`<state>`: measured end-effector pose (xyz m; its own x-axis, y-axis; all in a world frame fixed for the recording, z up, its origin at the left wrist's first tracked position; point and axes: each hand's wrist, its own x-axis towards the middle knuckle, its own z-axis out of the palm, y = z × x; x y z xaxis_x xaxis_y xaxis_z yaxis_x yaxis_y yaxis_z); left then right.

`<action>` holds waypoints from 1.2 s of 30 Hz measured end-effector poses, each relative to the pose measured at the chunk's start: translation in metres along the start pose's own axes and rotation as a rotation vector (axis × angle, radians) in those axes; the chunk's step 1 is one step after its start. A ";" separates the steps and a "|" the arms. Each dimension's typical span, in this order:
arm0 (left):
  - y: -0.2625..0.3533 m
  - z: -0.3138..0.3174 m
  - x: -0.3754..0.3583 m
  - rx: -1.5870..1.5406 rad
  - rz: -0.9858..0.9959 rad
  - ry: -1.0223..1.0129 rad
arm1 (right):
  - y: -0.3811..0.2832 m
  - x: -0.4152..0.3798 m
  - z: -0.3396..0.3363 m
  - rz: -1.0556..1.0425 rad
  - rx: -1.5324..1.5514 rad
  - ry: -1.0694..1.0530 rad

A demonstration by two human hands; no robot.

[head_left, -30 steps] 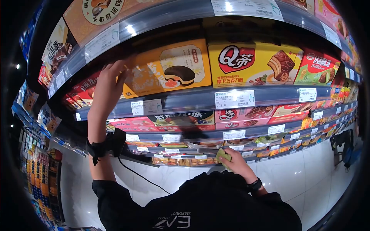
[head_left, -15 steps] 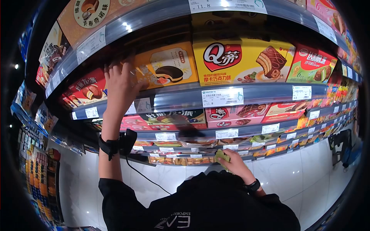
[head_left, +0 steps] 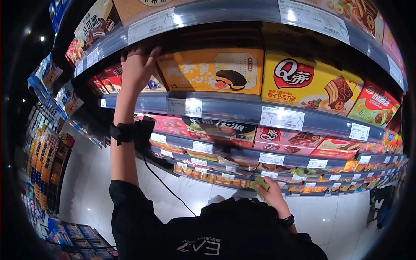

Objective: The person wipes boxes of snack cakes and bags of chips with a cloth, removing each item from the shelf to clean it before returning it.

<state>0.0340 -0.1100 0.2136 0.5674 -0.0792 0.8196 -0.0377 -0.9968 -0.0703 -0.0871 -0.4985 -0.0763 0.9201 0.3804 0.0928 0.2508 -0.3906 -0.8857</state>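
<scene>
My left hand (head_left: 138, 69) reaches up to the upper shelf, with thumb and fingers apart and the fingertips in shadow under the shelf above. It is in front of a partly covered box (head_left: 154, 81), between red boxes (head_left: 112, 77) and an orange-yellow box (head_left: 210, 71). No item shows in its grasp. Farther right stand a yellow box (head_left: 310, 82) and a green-and-red box (head_left: 376, 105). Low at the right, my right hand (head_left: 274, 196) is closed around a crumpled green item (head_left: 259, 183), away from the upper boxes.
Shelf edges with price labels (head_left: 281, 118) cross the view, with more packed snacks on lower shelves. Another display (head_left: 43, 160) stands at the far left. A black cable (head_left: 167, 186) hangs from my left wrist. Pale floor tiles (head_left: 89, 190) show below.
The view has shifted, so the shelf boxes appear farther right and slightly lower. My left hand has moved off the orange-yellow box's left side. My right hand still holds the green item.
</scene>
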 end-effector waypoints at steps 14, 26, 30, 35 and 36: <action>-0.056 -0.027 -0.001 0.049 0.213 -0.343 | 0.004 0.002 0.016 -0.009 -0.039 0.007; -0.034 -0.081 -0.064 -0.010 0.114 0.092 | 0.005 0.007 0.027 -0.007 -0.073 -0.089; -0.016 -0.128 -0.088 -0.125 0.186 0.200 | 0.001 0.011 0.032 -0.007 -0.133 -0.142; -0.053 -0.159 -0.190 0.549 -0.602 0.157 | -0.018 0.028 0.032 -0.106 -0.200 -0.224; -0.047 -0.164 -0.219 0.052 -0.620 0.288 | -0.025 0.035 0.029 -0.110 -0.204 -0.237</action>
<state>-0.2238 -0.0477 0.1306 0.2301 0.4993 0.8353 0.2674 -0.8578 0.4390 -0.0701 -0.4511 -0.0641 0.7946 0.6048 0.0529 0.4217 -0.4872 -0.7647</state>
